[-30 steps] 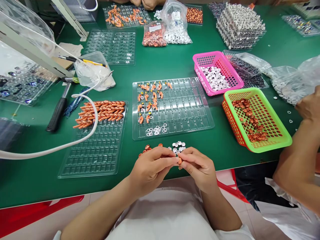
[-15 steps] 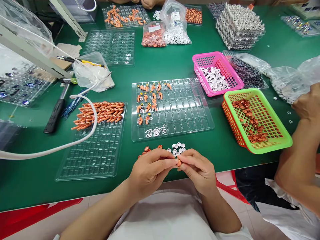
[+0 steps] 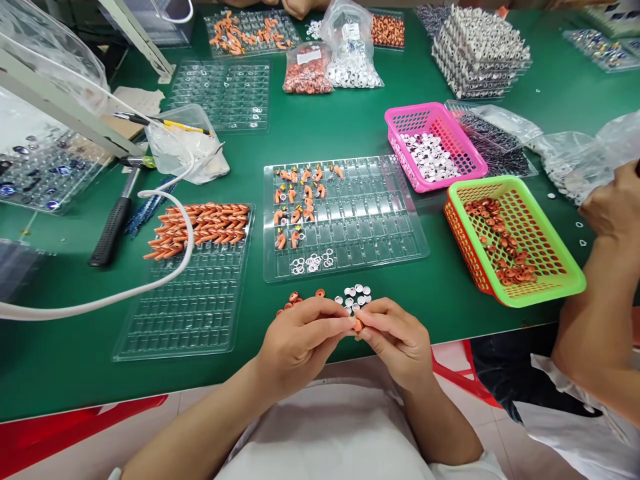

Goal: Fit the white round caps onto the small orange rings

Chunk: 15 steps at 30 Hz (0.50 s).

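Between the fingertips of my left hand (image 3: 300,343) and my right hand (image 3: 397,340) is a small orange plastic piece (image 3: 358,325). Both hands pinch it close to the table's front edge; its exact shape is mostly covered by my fingers. Just beyond them lie several white round caps (image 3: 356,295) and several orange round caps (image 3: 293,299), the latter partly behind my left hand. Farther off, a clear compartment tray (image 3: 350,220) carries curved orange pieces (image 3: 300,195) with black and yellow ends on its left side, and white rings (image 3: 313,262) along its near edge.
To the left are a tray of orange parts (image 3: 205,227), a hammer (image 3: 113,227) and a white cable (image 3: 187,253). A pink basket (image 3: 473,143) and a green basket (image 3: 555,247) stand right, near a co-worker's hand (image 3: 613,207). Bags (image 3: 353,50) and stacked trays (image 3: 480,57) sit behind.
My hands stay in almost the same place with the orange piece pinched between them. The co-worker's hand at the right has shifted slightly.
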Each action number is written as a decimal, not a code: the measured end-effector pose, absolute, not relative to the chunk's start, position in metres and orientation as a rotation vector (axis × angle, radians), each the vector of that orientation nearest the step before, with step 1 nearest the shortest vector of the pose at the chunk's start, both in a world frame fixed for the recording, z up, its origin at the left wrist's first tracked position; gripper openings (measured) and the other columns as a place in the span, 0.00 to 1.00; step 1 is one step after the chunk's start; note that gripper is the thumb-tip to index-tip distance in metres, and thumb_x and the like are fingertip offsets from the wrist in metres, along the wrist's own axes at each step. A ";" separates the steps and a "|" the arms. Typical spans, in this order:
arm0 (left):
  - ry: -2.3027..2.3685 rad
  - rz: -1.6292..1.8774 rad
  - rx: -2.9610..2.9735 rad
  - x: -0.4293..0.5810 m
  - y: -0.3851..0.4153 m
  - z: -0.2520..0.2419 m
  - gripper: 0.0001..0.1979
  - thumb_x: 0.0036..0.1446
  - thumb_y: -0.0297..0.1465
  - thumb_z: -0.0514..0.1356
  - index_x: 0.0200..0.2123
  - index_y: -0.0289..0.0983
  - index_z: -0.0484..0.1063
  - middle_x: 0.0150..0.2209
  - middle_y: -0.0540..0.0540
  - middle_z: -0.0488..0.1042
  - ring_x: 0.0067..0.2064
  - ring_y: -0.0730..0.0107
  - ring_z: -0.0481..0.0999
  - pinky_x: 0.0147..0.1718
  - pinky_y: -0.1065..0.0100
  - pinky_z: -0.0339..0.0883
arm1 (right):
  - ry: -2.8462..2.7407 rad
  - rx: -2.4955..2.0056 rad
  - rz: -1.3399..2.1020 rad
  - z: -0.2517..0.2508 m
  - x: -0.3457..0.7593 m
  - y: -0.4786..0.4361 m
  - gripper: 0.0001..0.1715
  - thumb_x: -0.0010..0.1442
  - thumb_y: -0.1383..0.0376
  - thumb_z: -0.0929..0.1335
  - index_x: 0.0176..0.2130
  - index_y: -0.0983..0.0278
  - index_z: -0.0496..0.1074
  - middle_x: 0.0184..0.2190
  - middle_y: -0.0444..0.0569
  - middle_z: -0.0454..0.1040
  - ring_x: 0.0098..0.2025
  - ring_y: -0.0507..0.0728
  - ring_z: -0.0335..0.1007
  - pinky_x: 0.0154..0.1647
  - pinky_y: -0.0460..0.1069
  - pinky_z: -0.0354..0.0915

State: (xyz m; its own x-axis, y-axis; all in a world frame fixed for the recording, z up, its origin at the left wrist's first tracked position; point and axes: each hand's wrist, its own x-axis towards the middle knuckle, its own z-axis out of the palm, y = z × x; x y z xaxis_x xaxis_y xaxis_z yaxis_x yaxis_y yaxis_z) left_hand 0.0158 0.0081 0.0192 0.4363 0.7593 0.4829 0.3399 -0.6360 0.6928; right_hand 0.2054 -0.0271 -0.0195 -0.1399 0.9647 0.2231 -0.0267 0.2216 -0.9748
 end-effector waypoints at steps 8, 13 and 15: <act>0.937 1.109 2.163 0.016 0.008 0.020 0.09 0.61 0.21 0.59 0.39 0.39 0.77 0.35 0.46 0.80 0.33 0.73 0.81 0.33 0.75 0.76 | -1.410 -0.945 1.112 -0.020 0.205 -0.026 0.25 0.62 0.73 0.69 0.53 0.47 0.74 0.41 0.47 0.77 0.40 0.54 0.75 0.36 0.49 0.75; 0.912 1.115 2.156 0.017 0.007 0.020 0.11 0.60 0.19 0.59 0.40 0.38 0.76 0.36 0.45 0.79 0.33 0.73 0.80 0.33 0.74 0.76 | -1.390 -0.935 1.115 -0.021 0.205 -0.026 0.26 0.62 0.73 0.69 0.53 0.46 0.74 0.41 0.47 0.77 0.39 0.54 0.75 0.36 0.50 0.76; 0.904 1.119 2.160 0.016 0.007 0.020 0.11 0.59 0.18 0.59 0.41 0.37 0.76 0.36 0.44 0.79 0.34 0.73 0.80 0.33 0.74 0.76 | -1.370 -0.927 1.126 -0.022 0.204 -0.027 0.26 0.61 0.73 0.69 0.53 0.47 0.74 0.41 0.47 0.77 0.39 0.54 0.75 0.36 0.50 0.76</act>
